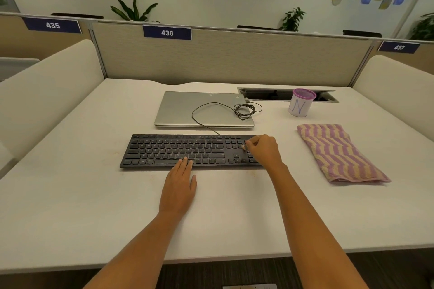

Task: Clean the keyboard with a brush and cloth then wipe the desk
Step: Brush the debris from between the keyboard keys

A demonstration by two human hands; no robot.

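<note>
Find the keyboard (190,151) in the middle of the bench (70,195), stretched long from 9 o'clock to 3 o'clock, just in front of a shut laptop (183,110) at 12 o'clock.

Look at the left hand (179,186): laid flat, grip spread, fingertips just touching the near edge of the keyboard by the long bar key, likely to stop it sliding.

Look at the right hand (263,151), over the number keys at the 3 o'clock end: grip curled and pinching a thin thing, most likely the brush (244,147), though too small to be sure.

Judged as the brushing step, working at the right end. For the next sweep, best to go along the rows toward 9 o'clock, following the long way of the keyboard.

Note the striped cloth (338,152) at 3 o'clock from the right hand, near but not touching, and well apart from the left hand. Closer for the right hand to pick up later. Yet to do: the cloth rub and the bench wipe.
</note>
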